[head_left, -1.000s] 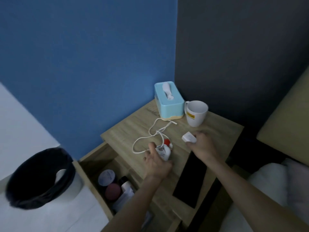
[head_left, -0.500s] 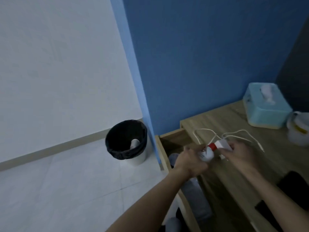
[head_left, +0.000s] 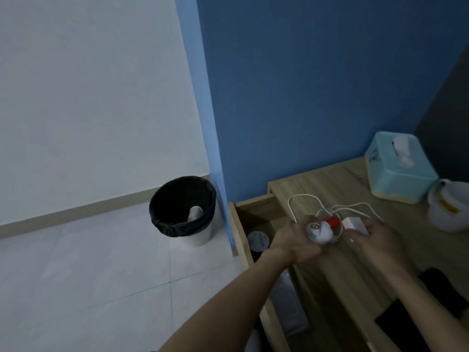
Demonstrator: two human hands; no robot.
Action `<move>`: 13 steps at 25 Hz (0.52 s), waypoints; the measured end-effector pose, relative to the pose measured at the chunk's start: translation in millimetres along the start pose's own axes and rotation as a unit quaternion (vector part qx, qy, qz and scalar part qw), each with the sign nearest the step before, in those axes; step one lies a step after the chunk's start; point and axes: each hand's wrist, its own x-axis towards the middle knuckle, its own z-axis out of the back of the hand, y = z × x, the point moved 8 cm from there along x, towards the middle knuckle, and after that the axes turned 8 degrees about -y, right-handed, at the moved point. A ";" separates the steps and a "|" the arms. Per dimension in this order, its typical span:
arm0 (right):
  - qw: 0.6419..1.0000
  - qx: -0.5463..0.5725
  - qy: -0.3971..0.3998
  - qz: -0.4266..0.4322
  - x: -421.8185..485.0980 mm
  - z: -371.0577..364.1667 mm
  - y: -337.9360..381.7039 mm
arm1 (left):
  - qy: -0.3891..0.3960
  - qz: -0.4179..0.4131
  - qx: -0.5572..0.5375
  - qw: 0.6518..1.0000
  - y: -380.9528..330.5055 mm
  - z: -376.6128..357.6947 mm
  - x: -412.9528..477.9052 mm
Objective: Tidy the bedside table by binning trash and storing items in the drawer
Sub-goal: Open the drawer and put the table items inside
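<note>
My left hand (head_left: 295,241) grips a small white bottle with a red cap (head_left: 320,231) over the front left corner of the wooden bedside table (head_left: 317,184). My right hand (head_left: 374,237) holds a white charger plug (head_left: 354,222), whose white cable (head_left: 304,199) loops across the tabletop. The drawer (head_left: 253,207) below stands open, with a round lidded jar (head_left: 258,240) and other items inside. A black-lined bin (head_left: 181,208) with a paper roll in it stands on the floor to the left.
A light blue tissue box (head_left: 398,168) and a white mug (head_left: 449,207) stand at the back right of the table. A black flat object (head_left: 431,301) lies at its near right. Blue wall behind; tiled floor to the left.
The view has swung left, bringing the bin and floor into sight. My left hand has lifted the bottle off the table, and my right hand has carried the plug left beside it.
</note>
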 end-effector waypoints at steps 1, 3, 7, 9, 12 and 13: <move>1.000 -0.007 -0.005 -0.005 -0.7 0.3 2.1 | -0.004 -0.004 0.003 1.000 4.0 5.9 -0.9; 0.999 -0.025 -0.007 -0.021 -3.7 1.1 4.8 | -0.019 -0.001 0.001 1.000 15.4 18.4 -4.4; 0.996 -0.022 0.062 -0.060 -24.7 -16.2 15.9 | -0.051 0.039 0.011 0.998 40.1 38.2 -11.1; 0.990 0.045 0.106 -0.079 -42.3 -36.9 22.8 | -0.075 0.056 0.030 0.995 49.7 47.2 -16.5; 0.992 0.031 0.117 -0.021 -62.2 -70.1 31.8 | -0.119 0.103 0.056 0.986 72.5 56.0 -23.3; 0.993 0.018 0.114 -0.003 -68.1 -79.5 33.3 | -0.131 0.110 0.067 0.983 77.5 56.7 -23.7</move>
